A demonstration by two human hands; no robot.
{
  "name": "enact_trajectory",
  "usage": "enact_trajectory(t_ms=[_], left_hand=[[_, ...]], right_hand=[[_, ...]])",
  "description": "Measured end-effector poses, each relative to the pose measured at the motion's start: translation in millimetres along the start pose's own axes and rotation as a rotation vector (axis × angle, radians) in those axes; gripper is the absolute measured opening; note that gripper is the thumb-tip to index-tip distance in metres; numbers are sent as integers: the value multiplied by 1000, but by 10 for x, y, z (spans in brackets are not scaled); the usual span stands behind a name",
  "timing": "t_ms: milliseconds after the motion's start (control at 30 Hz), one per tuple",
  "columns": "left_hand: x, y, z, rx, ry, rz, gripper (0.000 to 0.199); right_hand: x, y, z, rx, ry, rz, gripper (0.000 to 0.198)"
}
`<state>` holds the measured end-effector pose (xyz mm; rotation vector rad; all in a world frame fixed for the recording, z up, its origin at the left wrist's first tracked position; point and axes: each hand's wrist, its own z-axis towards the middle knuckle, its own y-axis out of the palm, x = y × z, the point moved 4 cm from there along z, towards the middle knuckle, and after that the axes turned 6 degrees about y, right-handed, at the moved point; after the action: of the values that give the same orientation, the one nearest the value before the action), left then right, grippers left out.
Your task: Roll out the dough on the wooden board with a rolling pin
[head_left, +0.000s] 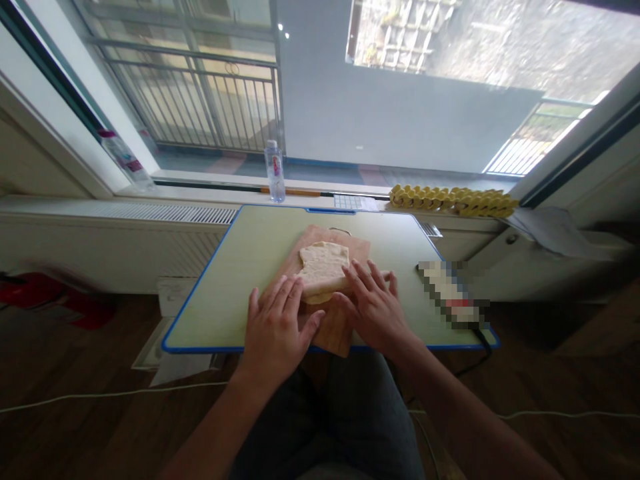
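Note:
A flat, pale sheet of dough (325, 257) lies on a wooden cutting board (336, 335). Across the near part of the dough runs a light wooden rolling pin (321, 287). My left hand (280, 320) rests on the pin's left end, fingers stretched forward and thumb held apart. On the right end lies my right hand (375, 300), its fingers spread and lying over the pin rather than wrapped around it. The palms and the parts of the pin under them are hidden.
The board sits on a small pale green table (225, 287) with a blue rim. At its right lies a blurred-out object (450, 293) with a black cord. Plastic bottles (275, 172) and a yellow chain-like strip (450, 200) are on the windowsill. A cable (125, 393) crosses the floor.

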<state>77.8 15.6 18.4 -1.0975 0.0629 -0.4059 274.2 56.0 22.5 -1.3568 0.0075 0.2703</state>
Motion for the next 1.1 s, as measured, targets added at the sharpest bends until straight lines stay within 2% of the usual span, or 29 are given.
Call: enact_trajectory(t_ms=[167, 333, 433, 700, 867, 1000, 1100], left_hand=[[-20, 48, 151, -40, -58, 18, 69], [-162, 97, 380, -129, -135, 40, 70], [-195, 102, 413, -153, -143, 49, 71], [-28, 88, 154, -112, -61, 58, 78], [-163, 126, 344, -173, -125, 72, 76], [-304, 114, 549, -241, -163, 74, 72], [-336, 97, 602, -255, -170, 81, 70]], right_hand=[[-118, 43, 491, -113, 32, -19, 79], [-229, 66, 889, -134, 50, -10, 82], [-267, 84, 925, -132, 56, -16, 79], [-220, 78, 613, -120, 76, -37, 78], [-295, 110, 857, -120, 70, -25, 80], [-395, 125, 1104, -147, 1, -55, 69], [-430, 132, 1161, -163, -29, -74, 65]])
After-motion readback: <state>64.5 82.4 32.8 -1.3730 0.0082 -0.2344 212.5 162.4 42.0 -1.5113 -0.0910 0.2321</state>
